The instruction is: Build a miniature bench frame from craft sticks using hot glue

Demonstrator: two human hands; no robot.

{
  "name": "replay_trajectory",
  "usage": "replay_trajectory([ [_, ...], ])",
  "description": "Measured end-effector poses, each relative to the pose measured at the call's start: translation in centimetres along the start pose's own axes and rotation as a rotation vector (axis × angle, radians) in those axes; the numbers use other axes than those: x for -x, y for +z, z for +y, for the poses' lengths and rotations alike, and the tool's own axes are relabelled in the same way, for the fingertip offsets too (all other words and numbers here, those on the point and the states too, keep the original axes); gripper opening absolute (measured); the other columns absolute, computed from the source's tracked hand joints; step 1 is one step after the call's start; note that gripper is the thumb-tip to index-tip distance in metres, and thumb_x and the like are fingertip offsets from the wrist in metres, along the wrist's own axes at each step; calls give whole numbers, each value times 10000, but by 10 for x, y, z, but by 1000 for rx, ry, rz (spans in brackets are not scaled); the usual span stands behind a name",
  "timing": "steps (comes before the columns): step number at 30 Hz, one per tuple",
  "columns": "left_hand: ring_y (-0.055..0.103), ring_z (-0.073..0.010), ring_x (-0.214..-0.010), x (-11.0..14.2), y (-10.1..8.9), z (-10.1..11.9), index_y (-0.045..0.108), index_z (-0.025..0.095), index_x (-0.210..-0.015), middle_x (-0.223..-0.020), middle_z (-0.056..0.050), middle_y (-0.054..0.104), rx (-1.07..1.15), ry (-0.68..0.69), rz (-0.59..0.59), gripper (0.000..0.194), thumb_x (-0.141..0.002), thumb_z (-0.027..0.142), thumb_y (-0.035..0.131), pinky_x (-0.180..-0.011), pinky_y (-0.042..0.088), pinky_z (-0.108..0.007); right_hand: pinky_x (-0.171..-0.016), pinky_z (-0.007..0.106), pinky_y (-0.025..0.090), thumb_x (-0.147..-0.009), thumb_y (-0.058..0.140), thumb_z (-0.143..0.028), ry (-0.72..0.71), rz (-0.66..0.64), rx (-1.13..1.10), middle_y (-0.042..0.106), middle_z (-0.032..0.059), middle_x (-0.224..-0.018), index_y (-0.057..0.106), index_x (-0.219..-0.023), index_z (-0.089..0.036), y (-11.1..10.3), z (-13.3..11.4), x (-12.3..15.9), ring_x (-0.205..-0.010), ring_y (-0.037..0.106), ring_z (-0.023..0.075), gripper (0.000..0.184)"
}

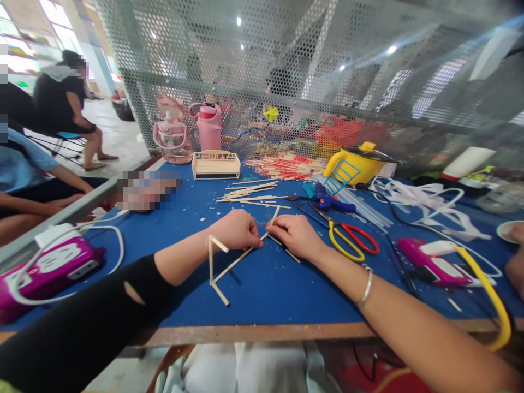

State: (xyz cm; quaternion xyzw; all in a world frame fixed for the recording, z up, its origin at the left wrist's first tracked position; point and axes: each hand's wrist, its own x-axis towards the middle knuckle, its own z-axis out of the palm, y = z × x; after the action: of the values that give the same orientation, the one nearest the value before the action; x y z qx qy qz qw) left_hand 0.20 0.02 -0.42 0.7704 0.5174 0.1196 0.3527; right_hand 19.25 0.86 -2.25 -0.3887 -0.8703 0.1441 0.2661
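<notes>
Over the middle of the blue table, both hands pinch a small frame of joined thin wooden sticks (233, 267). My left hand (239, 229) is closed on the long stick near its right end. Close beside it, my right hand (297, 234) grips the frame at the right joint, where short sticks stick out up and down. At the frame's left end, short sticks rise and slope down toward me. Beyond my hands lies a loose pile of plain wooden sticks (249, 191). Fingertips hide the exact contact at the joint.
Scissors (352, 240) and a blue glue gun (331, 201) lie right of my hands. Behind stand a little wooden bench model (216, 165), red-tipped sticks (286, 165), a pink bottle (209, 128) and a yellow pot (362, 164). Purple power strips (61, 265) with cables flank the table. A person sits left.
</notes>
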Motion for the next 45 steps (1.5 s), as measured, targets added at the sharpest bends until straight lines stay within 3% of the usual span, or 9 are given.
replay_trajectory([
  [27,563,-108,-489,-1,1,-1,669,152,-615,-496,-5,608,5,17,-16,240,-621,391,648,-476,407,-183,-738,239,468,-861,539,-246,-19,24,39,721,38,-860,673,-733,-180,3,1,1,-805,658,149,197],
  [32,586,-116,-537,-3,-8,-11,642,137,-705,-599,-21,633,167,3,-96,291,-705,422,583,-508,454,-199,-742,250,467,-871,524,-263,-39,6,50,717,43,-867,675,-745,-181,2,0,0,-814,652,154,213],
  [34,610,-121,-583,8,-21,-22,632,140,-834,-721,-35,663,247,-71,-25,297,-764,404,516,-520,465,-204,-748,251,466,-873,520,-262,-40,5,38,718,42,-874,678,-754,-181,2,1,0,-821,653,154,213],
  [35,612,-121,-587,20,-29,-27,624,145,-888,-774,-39,670,244,-118,68,302,-785,394,486,-511,459,-205,-751,249,465,-873,519,-262,-40,5,30,718,42,-877,679,-756,-181,2,1,0,-824,654,154,214],
  [37,595,-119,-570,53,-38,-34,617,151,-934,-814,-42,676,122,-196,312,316,-817,385,439,-493,434,-209,-751,245,463,-874,518,-262,-45,10,13,719,40,-873,679,-752,-180,2,3,0,-822,656,153,217],
  [39,554,-121,-537,96,-34,-32,631,167,-873,-711,-18,658,-101,-267,590,311,-822,412,447,-482,400,-213,-750,243,459,-872,520,-263,-53,18,0,719,39,-863,682,-759,-181,2,4,0,-817,655,152,214],
  [41,522,-121,-519,135,-12,-22,640,189,-831,-611,5,618,-231,-280,781,301,-811,449,490,-481,385,-214,-744,240,456,-868,526,-261,-58,23,-6,719,37,-852,685,-759,-179,2,4,0,-809,653,152,209],
  [42,516,-117,-515,150,4,-15,646,193,-804,-600,7,611,-244,-244,820,295,-809,453,505,-487,393,-210,-737,239,455,-865,531,-259,-58,25,-5,718,37,-846,684,-751,-177,2,4,0,-803,652,153,209],
  [45,557,-105,-551,169,52,-1,689,229,-872,-730,-6,659,-245,-33,748,255,-833,411,515,-533,442,-196,-716,238,455,-857,540,-253,-56,35,3,718,41,-832,683,-725,-172,1,3,0,-781,653,153,210],
])
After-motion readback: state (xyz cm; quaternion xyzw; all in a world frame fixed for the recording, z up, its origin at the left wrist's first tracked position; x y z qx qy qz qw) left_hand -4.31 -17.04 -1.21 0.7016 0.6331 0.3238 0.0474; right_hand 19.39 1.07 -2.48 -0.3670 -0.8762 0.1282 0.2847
